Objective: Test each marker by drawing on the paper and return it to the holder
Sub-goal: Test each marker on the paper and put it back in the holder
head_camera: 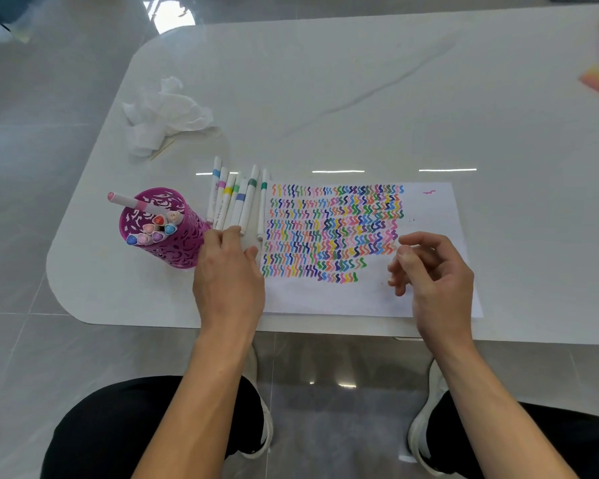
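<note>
the left hand (229, 271) is laid on the near ends of the white colour-banded markers (234, 202) at its 12 o'clock; whether one is pinched cannot be told. the right hand (436, 271) is held loosely curled, empty, over the squiggle-covered white paper (429, 209). the purple perforated holder (173, 243) is stood at the row's 9 o'clock.

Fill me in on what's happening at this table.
A person's left hand touches the near ends of the white-barrelled markers lying in a row beside the white paper sheet covered in coloured squiggles. The right hand hovers over that sheet, fingers loosely curled, apparently empty. The purple perforated holder has several capped markers standing in it.
</note>
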Demonstrator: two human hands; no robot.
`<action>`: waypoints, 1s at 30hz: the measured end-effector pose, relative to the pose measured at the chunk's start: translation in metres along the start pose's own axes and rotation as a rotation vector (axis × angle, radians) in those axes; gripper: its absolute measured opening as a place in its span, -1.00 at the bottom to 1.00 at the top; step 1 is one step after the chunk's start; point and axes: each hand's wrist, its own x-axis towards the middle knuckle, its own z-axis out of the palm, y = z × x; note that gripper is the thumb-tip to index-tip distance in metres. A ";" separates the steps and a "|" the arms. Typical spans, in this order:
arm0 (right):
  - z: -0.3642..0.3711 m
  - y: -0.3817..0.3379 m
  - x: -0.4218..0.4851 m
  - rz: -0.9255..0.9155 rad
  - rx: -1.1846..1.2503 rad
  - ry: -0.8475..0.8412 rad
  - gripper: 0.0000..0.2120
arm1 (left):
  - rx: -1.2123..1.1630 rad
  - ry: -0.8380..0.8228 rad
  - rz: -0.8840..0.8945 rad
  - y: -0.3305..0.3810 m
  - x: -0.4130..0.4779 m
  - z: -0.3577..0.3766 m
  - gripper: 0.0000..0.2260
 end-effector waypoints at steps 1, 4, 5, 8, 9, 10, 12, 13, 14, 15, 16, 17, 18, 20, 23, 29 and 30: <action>0.000 0.000 0.000 0.001 -0.003 -0.001 -0.90 | 0.006 -0.004 -0.003 0.000 0.001 0.001 -0.67; -0.002 0.001 0.001 0.008 -0.029 -0.009 -0.90 | -0.006 0.008 0.026 0.002 0.002 0.004 -0.67; -0.002 0.003 0.001 0.016 -0.043 -0.012 -0.91 | -0.016 0.016 0.049 0.003 0.002 0.006 -0.68; -0.002 0.009 0.003 0.044 -0.080 0.003 -0.91 | -0.023 0.018 0.104 0.007 0.003 0.011 -0.69; -0.002 0.010 0.003 0.050 -0.093 0.015 -0.91 | -0.020 0.012 0.111 0.009 0.003 0.012 -0.68; -0.003 0.012 0.004 0.053 -0.102 0.029 -0.91 | -0.012 0.006 0.118 0.010 0.003 0.013 -0.68; -0.005 0.014 0.005 0.060 -0.099 0.055 -0.91 | 0.012 -0.004 0.142 0.012 0.002 0.015 -0.69; -0.006 0.015 0.006 0.065 -0.085 0.066 -0.91 | 0.020 -0.011 0.149 0.013 0.001 0.016 -0.69; -0.007 0.015 0.006 0.071 -0.070 0.077 -0.91 | 0.024 -0.019 0.148 0.014 0.001 0.017 -0.70; -0.007 0.015 0.007 0.076 -0.058 0.085 -0.90 | 0.025 -0.021 0.139 0.014 0.002 0.018 -0.72; -0.008 0.014 0.008 0.079 -0.049 0.089 -0.89 | 0.022 -0.016 0.125 0.015 0.002 0.019 -0.73; -0.007 0.014 0.008 0.079 -0.041 0.089 -0.88 | 0.014 -0.005 0.109 0.015 0.003 0.019 -0.74; -0.007 0.013 0.008 0.078 -0.035 0.086 -0.87 | 0.003 0.008 0.090 0.015 0.004 0.019 -0.75; -0.006 0.012 0.007 0.075 -0.028 0.075 -0.87 | -0.013 0.032 0.053 0.014 0.006 0.019 -0.79; -0.006 0.010 0.007 0.077 -0.027 0.052 -0.90 | -0.010 0.043 0.008 0.012 0.008 0.018 -0.91; -0.010 0.009 0.008 0.081 -0.018 0.031 -0.89 | -0.031 0.031 -0.036 0.015 0.006 0.017 -0.84; -0.010 0.009 0.007 0.079 -0.021 0.028 -0.89 | -0.037 0.029 -0.035 0.015 0.006 0.017 -0.80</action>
